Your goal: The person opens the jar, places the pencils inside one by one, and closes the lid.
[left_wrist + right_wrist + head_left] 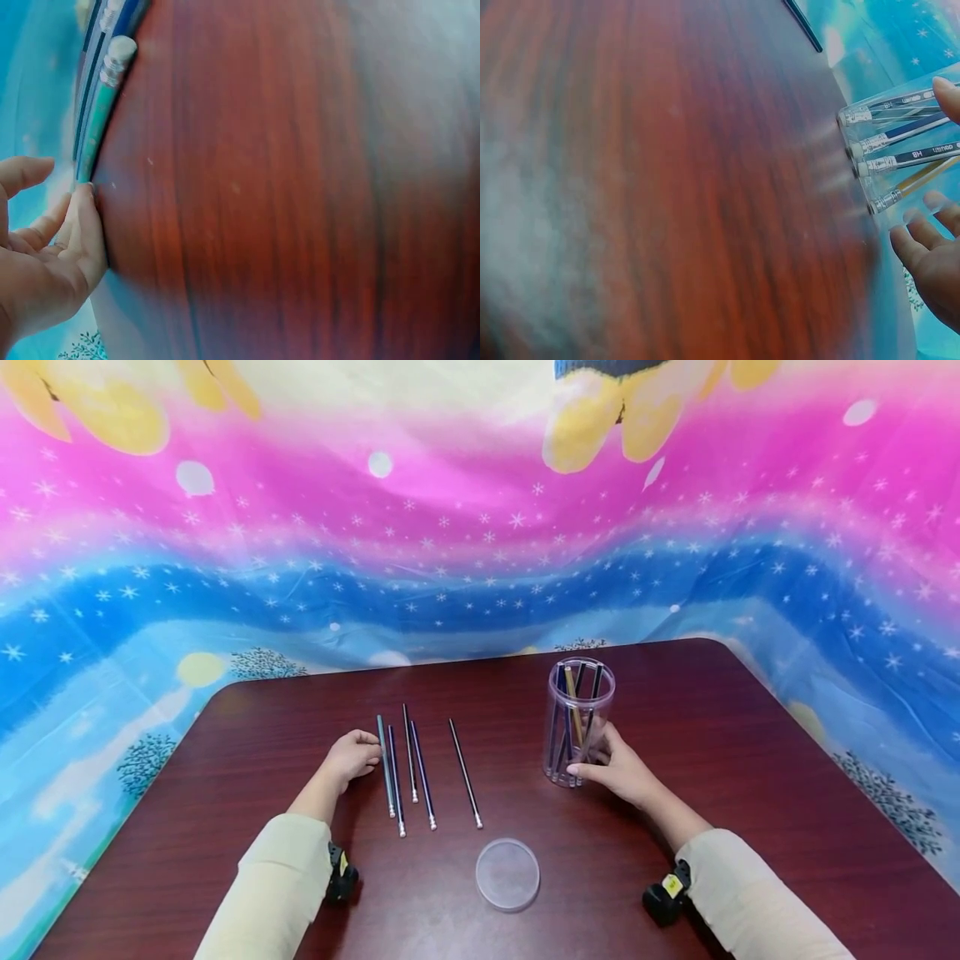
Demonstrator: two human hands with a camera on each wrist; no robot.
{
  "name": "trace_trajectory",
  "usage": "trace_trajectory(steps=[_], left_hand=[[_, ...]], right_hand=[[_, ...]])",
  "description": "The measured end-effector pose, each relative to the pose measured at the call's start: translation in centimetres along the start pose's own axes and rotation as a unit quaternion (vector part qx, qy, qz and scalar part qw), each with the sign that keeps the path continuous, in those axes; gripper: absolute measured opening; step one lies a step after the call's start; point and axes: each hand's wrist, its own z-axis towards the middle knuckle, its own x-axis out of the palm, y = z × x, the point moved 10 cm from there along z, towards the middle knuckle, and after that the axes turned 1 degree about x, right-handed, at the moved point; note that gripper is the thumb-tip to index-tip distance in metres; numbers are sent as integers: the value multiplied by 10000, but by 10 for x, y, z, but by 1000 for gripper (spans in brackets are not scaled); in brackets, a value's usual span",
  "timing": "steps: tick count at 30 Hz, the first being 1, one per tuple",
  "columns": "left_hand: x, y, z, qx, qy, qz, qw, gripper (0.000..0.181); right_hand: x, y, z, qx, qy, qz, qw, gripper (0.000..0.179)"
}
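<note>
My left hand (352,756) rests beside a green pencil (386,767), its fingertips touching the side. In the left wrist view, that green pencil (100,116) shows a white eraser end, and the thumb stands apart from the fingers. Dark blue and black pencils lie just right of it, including a blue pencil (422,777). A clear plastic jar (550,727) stands upright with several pencils inside, one of them yellow (573,706). My right hand (618,768) holds the jar low down, thumb in front and fingers around the far side. In the right wrist view, the jar's pencils have their erasers downward.
A round clear lid (507,875) lies on the dark red wooden table (615,893), nearer me than the jar. One black pencil (465,772) lies apart from the others, toward the jar. A colourful patterned cloth (480,543) hangs behind the table's far edge.
</note>
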Motion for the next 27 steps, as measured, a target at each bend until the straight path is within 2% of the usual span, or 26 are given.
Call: trace_trajectory(steps=[5, 9, 12, 16, 20, 24, 27], left_hand=[[0, -1, 3, 11, 29, 219, 9998, 31], [-1, -4, 1, 93, -119, 863, 9962, 29], [-3, -4, -2, 143, -324, 1425, 9892, 24], [-4, -4, -5, 195, -511, 1926, 9798, 18], [-6, -8, -5, 193, -756, 2285, 9704, 24], [-9, -15, -5, 155, -1104, 2773, 9543, 24], [-11, -19, -5, 42, -1208, 3040, 9450, 22]], right_hand=[[-2, 3, 1, -45, 15, -84, 10000, 73], [-2, -2, 2, -57, 15, -133, 9999, 73], [0, -5, 0, -12, 29, -139, 9999, 75], [3, -7, -3, 57, 41, -92, 9999, 73], [3, -6, -4, 49, 47, -28, 10000, 72], [1, -6, -2, 24, -8, -44, 10000, 70], [2, -5, -1, 4, 5, -18, 10000, 70]])
